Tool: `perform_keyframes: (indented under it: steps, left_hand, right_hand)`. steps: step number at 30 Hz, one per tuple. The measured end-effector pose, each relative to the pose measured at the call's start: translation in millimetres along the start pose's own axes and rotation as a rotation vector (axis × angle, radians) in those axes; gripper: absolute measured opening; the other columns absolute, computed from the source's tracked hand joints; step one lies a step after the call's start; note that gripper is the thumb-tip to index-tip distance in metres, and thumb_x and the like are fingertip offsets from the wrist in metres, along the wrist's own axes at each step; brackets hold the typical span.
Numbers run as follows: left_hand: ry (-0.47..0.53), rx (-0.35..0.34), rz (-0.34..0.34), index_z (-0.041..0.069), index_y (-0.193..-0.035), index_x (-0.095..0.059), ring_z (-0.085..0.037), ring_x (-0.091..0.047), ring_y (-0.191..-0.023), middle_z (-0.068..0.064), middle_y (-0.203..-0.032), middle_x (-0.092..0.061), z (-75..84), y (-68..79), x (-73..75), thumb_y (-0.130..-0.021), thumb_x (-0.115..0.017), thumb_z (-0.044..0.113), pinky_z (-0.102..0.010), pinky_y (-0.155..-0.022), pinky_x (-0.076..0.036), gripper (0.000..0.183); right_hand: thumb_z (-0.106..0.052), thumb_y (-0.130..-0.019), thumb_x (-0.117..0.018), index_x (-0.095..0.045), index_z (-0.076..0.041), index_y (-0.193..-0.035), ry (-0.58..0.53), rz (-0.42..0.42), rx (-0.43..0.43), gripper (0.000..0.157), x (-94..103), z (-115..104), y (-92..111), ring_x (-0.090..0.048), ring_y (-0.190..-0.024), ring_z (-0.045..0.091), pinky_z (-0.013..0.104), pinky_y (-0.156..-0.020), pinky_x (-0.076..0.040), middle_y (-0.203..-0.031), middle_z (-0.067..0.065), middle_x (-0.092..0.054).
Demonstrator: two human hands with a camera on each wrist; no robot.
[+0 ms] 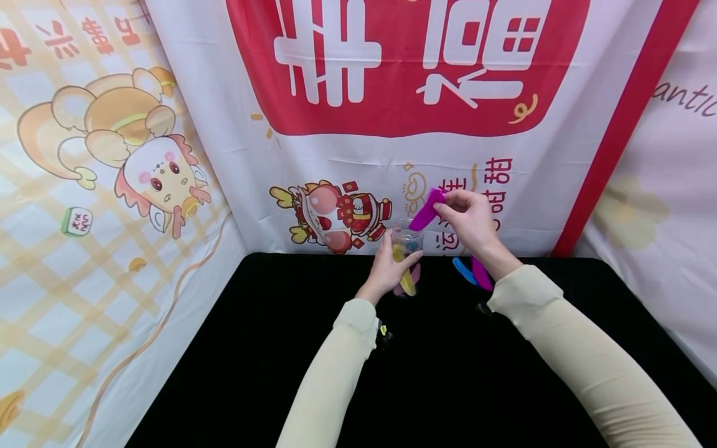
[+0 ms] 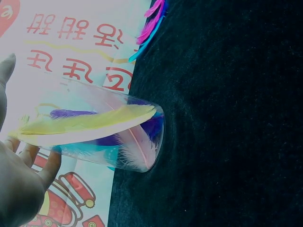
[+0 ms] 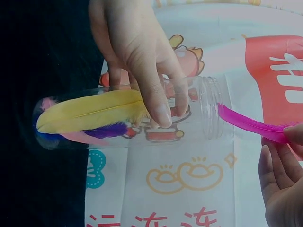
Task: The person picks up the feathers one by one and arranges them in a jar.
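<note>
A clear plastic jar (image 3: 189, 101) stands upright near the table's far edge, with yellow (image 3: 90, 111), pink, purple and blue feathers inside. My left hand (image 1: 388, 264) grips it around its upper part, thumb across the near side. In my right hand (image 1: 470, 221) a magenta feather (image 1: 426, 210) is pinched between thumb and fingers. Its free tip (image 3: 225, 113) points down at the jar's open mouth, overlapping the threaded rim in the right wrist view. Below the right wrist, a blue feather (image 1: 464, 271) and another magenta feather (image 1: 480, 274) lie on the table.
A black cloth (image 1: 313, 348) covers the table. Printed fabric hangs behind it, a white and red banner (image 1: 403, 118), with a checked yellow cloth (image 1: 84, 261) at the left and a pale one (image 1: 644, 218) at the right.
</note>
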State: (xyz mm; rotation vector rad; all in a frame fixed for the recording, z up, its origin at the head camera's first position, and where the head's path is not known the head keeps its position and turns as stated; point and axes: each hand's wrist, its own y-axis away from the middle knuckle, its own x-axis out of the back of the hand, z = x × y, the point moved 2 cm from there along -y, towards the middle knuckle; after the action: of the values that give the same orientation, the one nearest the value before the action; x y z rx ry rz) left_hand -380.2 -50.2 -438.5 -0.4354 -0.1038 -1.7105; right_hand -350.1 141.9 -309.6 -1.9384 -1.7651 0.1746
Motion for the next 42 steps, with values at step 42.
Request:
perform_keyframes:
  steps: [42]
  left_hand:
    - [-0.015, -0.026, 0.017, 0.029, -0.150, -0.032, -0.029, -0.052, -0.130, -0.010, -0.144, -0.050, -1.0, -0.1, -0.1, -0.093, -0.074, 0.048, -0.051, -0.109, -0.042, 0.073]
  right_hand:
    - [-0.015, -0.096, -0.073, -0.075, 0.002, -0.105, 0.146, -0.104, 0.017, 0.019, -17.2, 13, -4, -0.064, -0.078, 0.011, 0.020, -0.067, -0.051, -0.097, 0.019, -0.073]
